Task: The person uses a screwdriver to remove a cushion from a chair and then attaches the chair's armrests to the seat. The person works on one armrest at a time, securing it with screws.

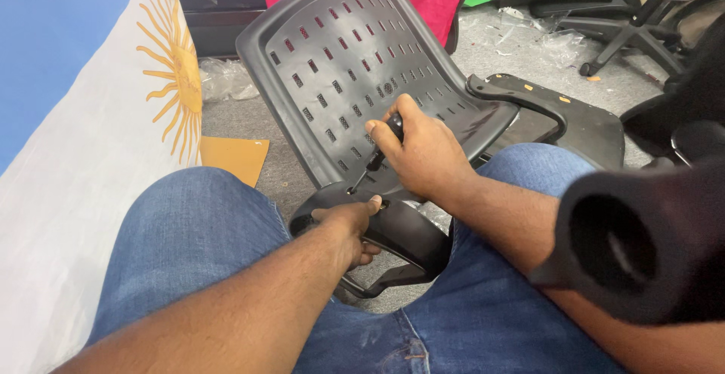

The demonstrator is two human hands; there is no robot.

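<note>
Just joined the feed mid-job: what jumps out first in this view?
A black perforated plastic chair back fills the centre, tilted toward the camera between the person's knees. The right hand grips a black-handled screwdriver whose tip meets the black bracket below, and the left hand holds that bracket. At left hangs a blue-and-white flag with a yellow sun.

R hand (pixel 423 155) grips screwdriver (pixel 377 155), tip prob. in armrest (pixel 400 230) hole; L hand (pixel 347 227) steadies armrest against perforated chair back (pixel 355 57).
</note>
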